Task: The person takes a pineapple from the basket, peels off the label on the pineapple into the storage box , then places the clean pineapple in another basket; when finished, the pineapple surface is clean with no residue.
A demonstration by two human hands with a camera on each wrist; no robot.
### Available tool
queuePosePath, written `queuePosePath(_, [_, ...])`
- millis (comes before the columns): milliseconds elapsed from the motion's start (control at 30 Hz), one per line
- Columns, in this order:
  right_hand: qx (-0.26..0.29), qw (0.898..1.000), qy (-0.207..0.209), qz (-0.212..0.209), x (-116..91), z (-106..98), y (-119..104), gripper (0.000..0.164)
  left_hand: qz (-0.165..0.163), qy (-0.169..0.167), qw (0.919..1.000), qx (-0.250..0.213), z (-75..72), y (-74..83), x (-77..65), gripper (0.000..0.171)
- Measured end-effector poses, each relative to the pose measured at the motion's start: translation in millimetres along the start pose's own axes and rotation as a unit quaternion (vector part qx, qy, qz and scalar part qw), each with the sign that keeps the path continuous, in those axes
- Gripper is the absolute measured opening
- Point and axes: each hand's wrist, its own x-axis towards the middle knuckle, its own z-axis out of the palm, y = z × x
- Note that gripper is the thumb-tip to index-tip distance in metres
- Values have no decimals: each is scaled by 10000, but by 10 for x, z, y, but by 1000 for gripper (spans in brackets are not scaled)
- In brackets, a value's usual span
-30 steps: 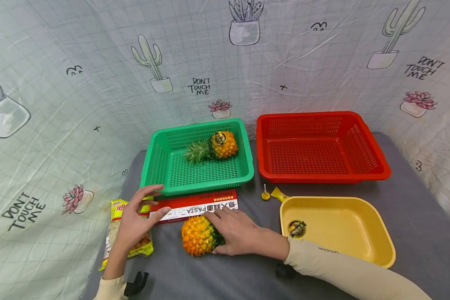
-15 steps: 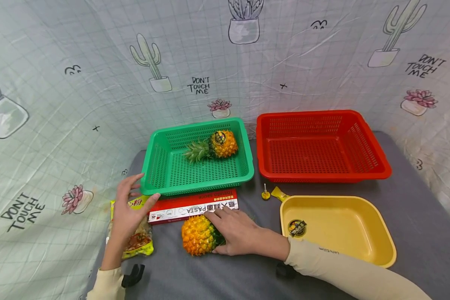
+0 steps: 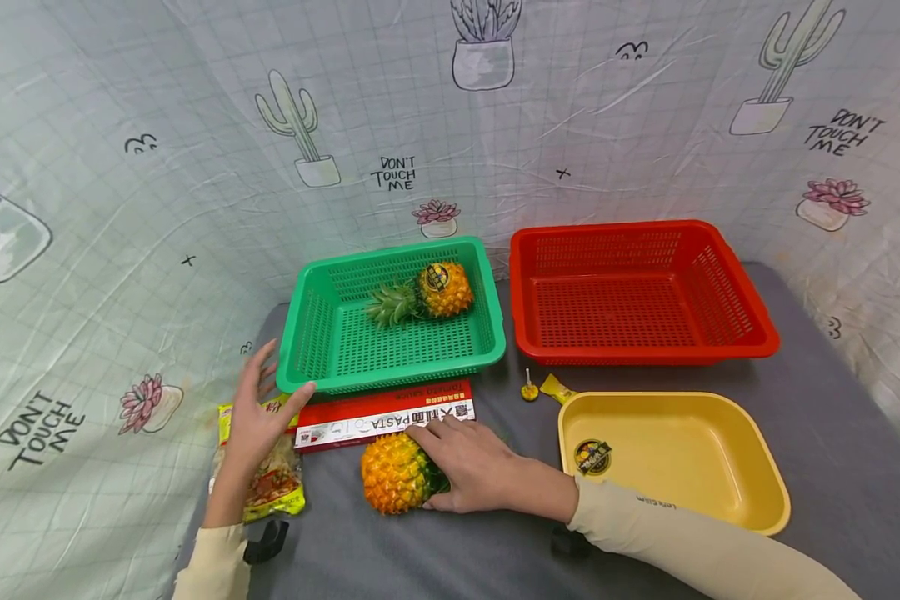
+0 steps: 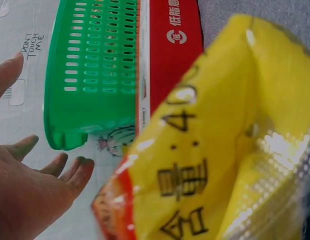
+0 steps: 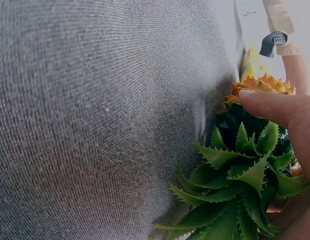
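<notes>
My right hand (image 3: 474, 463) grips a small pineapple (image 3: 392, 475) that lies on the grey cloth. In the right wrist view its spiky green crown (image 5: 240, 190) points toward the camera, and the thumb (image 5: 275, 106) presses along its side. My left hand (image 3: 253, 421) has its fingers spread at the front left corner of a green basket (image 3: 291, 350), over a yellow bag of food (image 3: 279, 492). The left wrist view shows these fingers close to the basket's end, with nothing in them. Inside the basket lies a second pineapple (image 3: 446, 292) with a round sticker.
A red and white pasta box (image 3: 382, 421) lies between the green basket and the held pineapple. At the back right stands a red basket (image 3: 645, 354), with a yellow tub (image 3: 675, 450) in front. A lollipop (image 3: 529, 390) and a yellow wrapped piece (image 3: 556, 387) lie between them.
My left hand has moved left, from over the pasta box's end to the green basket's corner. My right hand stays on the pineapple.
</notes>
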Motion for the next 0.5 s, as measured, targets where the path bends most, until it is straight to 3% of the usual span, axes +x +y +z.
queuePosePath(267, [37, 10000, 2, 29, -3, 14, 1, 95, -408, -87, 9984, -385, 38, -75, 78, 95])
queuePosePath(500, [18, 10000, -4, 45, -9, 8, 0, 96, -752, -195, 9937, -805, 59, -128, 122, 92])
